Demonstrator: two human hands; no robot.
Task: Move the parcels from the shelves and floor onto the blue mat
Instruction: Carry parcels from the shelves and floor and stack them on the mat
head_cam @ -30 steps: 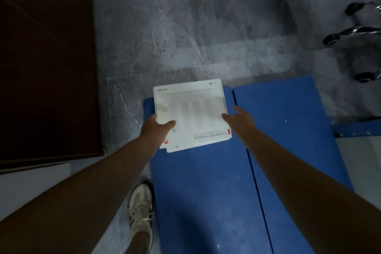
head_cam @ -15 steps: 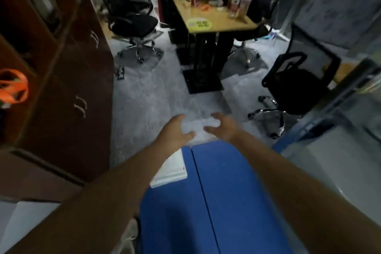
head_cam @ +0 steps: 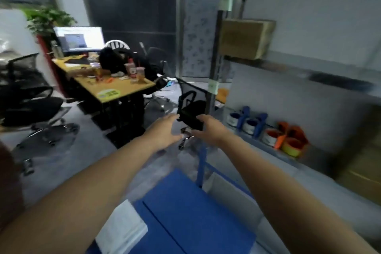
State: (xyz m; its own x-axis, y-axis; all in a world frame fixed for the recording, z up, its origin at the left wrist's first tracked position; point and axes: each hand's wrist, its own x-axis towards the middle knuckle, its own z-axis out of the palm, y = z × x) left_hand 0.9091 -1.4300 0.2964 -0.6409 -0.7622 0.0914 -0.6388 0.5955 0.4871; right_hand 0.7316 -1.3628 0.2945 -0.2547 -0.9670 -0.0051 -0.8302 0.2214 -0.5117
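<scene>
A flat white parcel point(head_cam: 121, 229) lies on the left corner of the blue mat point(head_cam: 185, 208) at the bottom of the view. My left hand point(head_cam: 162, 132) and my right hand point(head_cam: 210, 128) are raised in mid-air above the floor, fingers relaxed, holding nothing. A brown cardboard parcel point(head_cam: 245, 37) sits on an upper shelf at the right. More cardboard boxes point(head_cam: 362, 167) stand on a lower level at the far right edge. The frame is blurred by motion.
A metal shelf rack point(head_cam: 214, 72) fills the right side, with tape rolls and blue dispensers point(head_cam: 268, 132) on a lower shelf. A black office chair point(head_cam: 191, 109) stands just past my hands. A cluttered desk point(head_cam: 115, 86) and more chairs point(head_cam: 31, 109) are at the left.
I let go of the white parcel, which now lies on the mat. Both hands lifted away empty, and my view swung up and right from the floor toward the shelf rack.
</scene>
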